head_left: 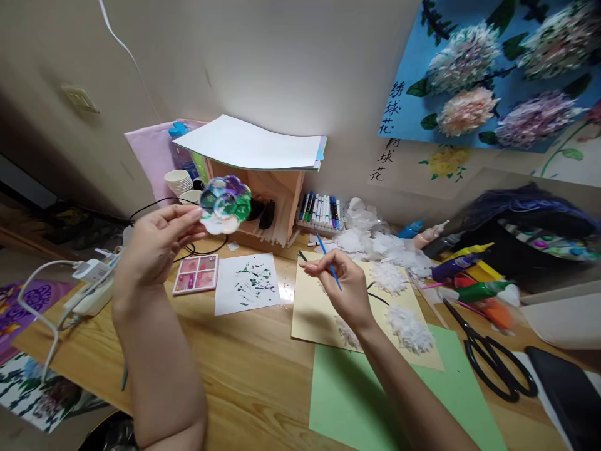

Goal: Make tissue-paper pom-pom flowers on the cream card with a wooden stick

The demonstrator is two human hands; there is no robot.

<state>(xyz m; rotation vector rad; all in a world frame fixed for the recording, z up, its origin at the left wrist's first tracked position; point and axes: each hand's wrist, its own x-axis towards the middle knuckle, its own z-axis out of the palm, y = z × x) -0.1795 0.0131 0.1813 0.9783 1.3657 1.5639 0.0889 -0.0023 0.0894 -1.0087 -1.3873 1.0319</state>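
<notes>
blue poster: 绣球花 | paper below: 球花 legible

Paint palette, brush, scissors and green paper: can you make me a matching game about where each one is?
Things:
1. paint palette
2. blue brush
3. black scissors
4. green paper

Places:
A. lying flat on the table's near edge
B. in the right hand
C. on the table at the far right
D. held up in the left hand

Pairs: 1-D, 2-B, 3-C, 4-A
</notes>
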